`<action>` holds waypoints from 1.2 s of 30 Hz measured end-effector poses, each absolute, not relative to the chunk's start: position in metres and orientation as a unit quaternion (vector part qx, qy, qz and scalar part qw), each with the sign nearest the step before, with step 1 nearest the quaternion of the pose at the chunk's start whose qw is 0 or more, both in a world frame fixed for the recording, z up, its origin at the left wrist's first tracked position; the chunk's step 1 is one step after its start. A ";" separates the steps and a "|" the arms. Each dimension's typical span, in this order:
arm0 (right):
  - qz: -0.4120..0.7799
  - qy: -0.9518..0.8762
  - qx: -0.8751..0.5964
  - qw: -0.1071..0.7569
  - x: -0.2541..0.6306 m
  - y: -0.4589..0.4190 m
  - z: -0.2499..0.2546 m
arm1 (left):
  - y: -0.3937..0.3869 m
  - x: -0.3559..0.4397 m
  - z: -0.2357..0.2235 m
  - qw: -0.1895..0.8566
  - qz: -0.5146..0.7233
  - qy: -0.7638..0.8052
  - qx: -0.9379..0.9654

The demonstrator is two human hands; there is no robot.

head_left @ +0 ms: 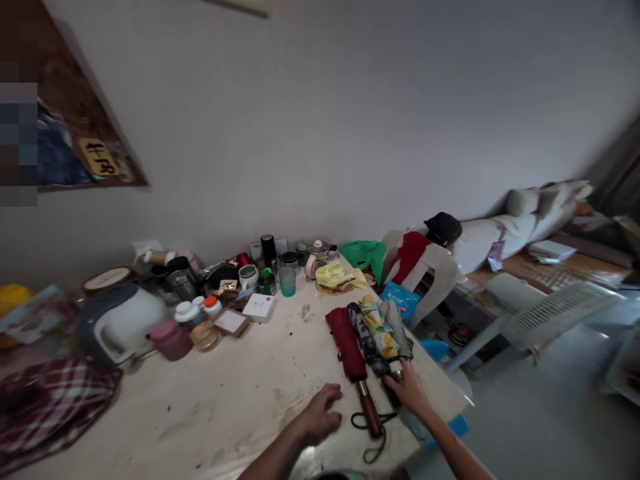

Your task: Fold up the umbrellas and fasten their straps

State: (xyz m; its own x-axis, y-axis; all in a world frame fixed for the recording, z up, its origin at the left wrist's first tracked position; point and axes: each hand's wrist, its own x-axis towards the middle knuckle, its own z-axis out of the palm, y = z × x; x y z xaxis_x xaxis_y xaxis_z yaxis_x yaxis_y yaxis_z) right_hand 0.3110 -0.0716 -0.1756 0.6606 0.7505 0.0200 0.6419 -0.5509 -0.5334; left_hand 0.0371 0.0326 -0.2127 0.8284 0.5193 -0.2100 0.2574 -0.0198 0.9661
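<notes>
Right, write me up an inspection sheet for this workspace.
Surface: pale table, stained and specked.
Job's things: red umbrella, dark umbrella and yellow umbrella, all folded, lying side by side; grey bundle next to them, perhaps another umbrella.
Clutter: kettle, pink cup, white box and yellow bag, among many more; plaid cloth at far left.
Hands: left hand beside the red umbrella, fingers half curled, nothing visible in it; right hand at the yellow umbrella's near end, grip unclear.
Cables: nothing seen.
Surroundings: wall behind; white chair with red cloth at right, sofa beyond.
</notes>
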 end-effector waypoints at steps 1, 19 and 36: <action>0.107 -0.402 -0.874 0.251 0.311 -0.069 -0.179 | 0.031 0.037 -0.214 0.641 0.107 0.277 0.708; 0.338 -0.354 -0.785 0.379 0.337 -0.049 -0.149 | 0.016 0.048 -0.181 0.565 0.065 0.370 0.735; 0.559 -0.457 -0.498 0.480 0.201 -0.054 -0.025 | 0.027 0.060 0.015 0.778 0.458 0.247 0.351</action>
